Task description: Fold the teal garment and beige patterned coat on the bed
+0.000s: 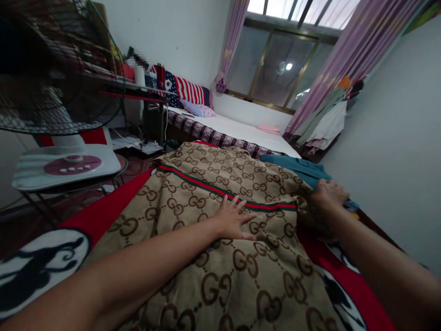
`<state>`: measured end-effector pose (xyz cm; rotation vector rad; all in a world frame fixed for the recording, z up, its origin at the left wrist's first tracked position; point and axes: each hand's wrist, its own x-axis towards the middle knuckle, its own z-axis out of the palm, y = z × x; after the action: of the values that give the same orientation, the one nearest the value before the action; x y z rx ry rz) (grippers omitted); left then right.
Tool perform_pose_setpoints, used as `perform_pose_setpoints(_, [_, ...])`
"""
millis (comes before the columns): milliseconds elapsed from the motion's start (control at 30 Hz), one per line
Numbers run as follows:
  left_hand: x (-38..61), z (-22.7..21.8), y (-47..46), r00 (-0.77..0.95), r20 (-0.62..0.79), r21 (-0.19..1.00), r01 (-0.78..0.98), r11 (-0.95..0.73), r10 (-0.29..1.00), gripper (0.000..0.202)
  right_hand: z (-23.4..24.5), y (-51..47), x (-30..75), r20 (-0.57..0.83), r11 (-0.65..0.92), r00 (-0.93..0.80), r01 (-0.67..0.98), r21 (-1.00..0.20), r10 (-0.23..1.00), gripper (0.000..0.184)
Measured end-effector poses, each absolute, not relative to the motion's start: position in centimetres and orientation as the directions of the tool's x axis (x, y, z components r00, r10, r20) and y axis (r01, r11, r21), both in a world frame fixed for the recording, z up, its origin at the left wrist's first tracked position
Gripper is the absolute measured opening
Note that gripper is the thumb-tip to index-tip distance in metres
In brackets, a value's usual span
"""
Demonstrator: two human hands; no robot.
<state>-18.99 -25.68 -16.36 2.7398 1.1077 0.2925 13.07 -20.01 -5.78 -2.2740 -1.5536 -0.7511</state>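
Note:
A tan garment [220, 257] with a brown interlocking-letter print and a green-red-green stripe lies spread out in front of me. My left hand [235, 219] rests flat on it just below the stripe, fingers spread. At the garment's right side, my right hand [329, 195] is closed, slightly blurred, with the bunched edge of the tan cloth at its fingers. Its grip is partly hidden by the hand itself. Just beyond that hand lies a folded teal cloth [292, 166].
Under the garment is a red blanket [93, 202] with white-and-black figures. A fan [69, 161] stands close on the left, beside a cluttered shelf [138, 85]. A second bed [234, 126] is under the window; hanging clothes [327, 122] and a wall border the right.

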Motion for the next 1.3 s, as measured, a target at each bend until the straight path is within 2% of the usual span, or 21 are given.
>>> perform_pose_setpoints(67, [-18.9, -16.5, -25.7, 0.700, 0.138, 0.228, 0.666, -0.710, 0.701, 0.084, -7.0, -20.7, 8.5, 0.654, -0.165, 0.075, 0.983, 0.077, 0.753, 0.039])
perform_pose_setpoints(133, [-18.8, -16.7, -25.7, 0.691, 0.170, 0.226, 0.667, -0.710, 0.703, 0.081, -8.9, -21.8, 3.5, 0.641, 0.071, -0.104, 0.994, 0.078, 0.761, 0.047])
perform_pose_setpoints(200, [-18.9, -16.7, -25.7, 0.675, 0.209, 0.234, 0.668, -0.707, 0.707, 0.075, -11.4, -22.9, -0.2, 0.572, 0.212, -0.218, 0.974, 0.078, 0.791, 0.054])
perform_pose_setpoints(300, [-19.2, -16.7, -25.5, 0.657, 0.256, 0.280, 0.651, -0.705, 0.709, 0.061, -15.3, -23.8, -1.7, 0.370, 0.154, -0.140, 0.988, -0.010, 0.918, 0.050])
perform_pose_setpoints(400, [-19.6, -16.6, -25.2, 0.654, 0.291, 0.334, 0.615, -0.714, 0.699, 0.046, -17.8, -23.7, -0.3, 0.227, 0.074, -0.055, 0.994, -0.077, 0.972, 0.050])
perform_pose_setpoints(533, [-19.7, -16.7, -24.7, 0.619, 0.368, 0.386, 0.577, -0.720, 0.694, 0.039, -18.5, -23.0, 1.0, 0.272, 0.085, -0.054, 0.991, -0.105, 0.961, 0.050])
perform_pose_setpoints(600, [-20.2, -16.6, -24.4, 0.580, 0.426, 0.369, 0.589, -0.719, 0.694, 0.041, -18.6, -22.7, 1.2, 0.299, 0.103, -0.056, 0.984, -0.143, 0.953, 0.049])
perform_pose_setpoints(700, [-22.9, -16.1, -23.6, 0.491, 0.505, 0.231, 0.715, -0.660, 0.709, 0.045, -19.0, -22.3, 1.6, 0.353, 0.160, -0.075, 0.963, -0.217, 0.933, 0.046])
perform_pose_setpoints(767, [-26.1, -15.8, -22.6, 0.405, 0.523, 0.130, 0.832, -0.540, 0.750, 0.049, -19.3, -22.1, 1.9, 0.392, 0.191, -0.075, 0.945, -0.265, 0.917, 0.043])
perform_pose_setpoints(833, [-29.7, -15.8, -21.5, 0.261, 0.458, 0.115, 0.931, -0.348, 0.850, 0.053, -19.5, -21.8, 2.1, 0.424, 0.217, -0.065, 0.922, -0.321, 0.903, 0.040])
perform_pose_setpoints(900, [-32.6, -16.1, -20.3, 0.080, 0.288, 0.157, 0.979, -0.130, 0.954, 0.060, -19.4, -21.8, 2.0, 0.449, 0.251, -0.057, 0.887, -0.387, 0.892, 0.038])
perform_pose_setpoints(967, [-34.3, -16.6, -19.4, 0.021, 0.198, 0.151, 0.987, -0.051, 0.980, 0.064, -19.1, -22.2, 1.9, 0.474, 0.282, -0.041, 0.847, -0.450, 0.880, 0.035])
perform_pose_setpoints(1033, [-34.6, -17.0, -19.0, 0.022, 0.178, 0.134, 0.990, -0.046, 0.984, 0.067, -18.6, -23.0, 1.8, 0.503, 0.286, -0.001, 0.824, -0.490, 0.864, 0.030])
perform_pose_setpoints(1100, [-34.3, -17.2, -18.8, 0.015, 0.169, 0.128, 0.991, -0.037, 0.986, 0.068, -17.8, -24.2, 1.9, 0.561, 0.283, 0.042, 0.831, -0.479, 0.827, 0.026])
perform_pose_setpoints(1200, [-33.8, -17.3, -18.7, 0.004, 0.162, 0.124, 0.992, -0.024, 0.987, 0.069, -16.7, -26.3, 2.3, 0.670, 0.231, 0.070, 0.908, -0.349, 0.739, 0.025])
perform_pose_setpoints(1300, [-33.7, -17.3, -18.6, 0.001, 0.173, 0.111, 0.994, -0.021, 0.985, 0.068, -15.9, -28.2, 2.4, 0.686, -0.025, 0.181, 0.973, -0.231, 0.704, 0.023])
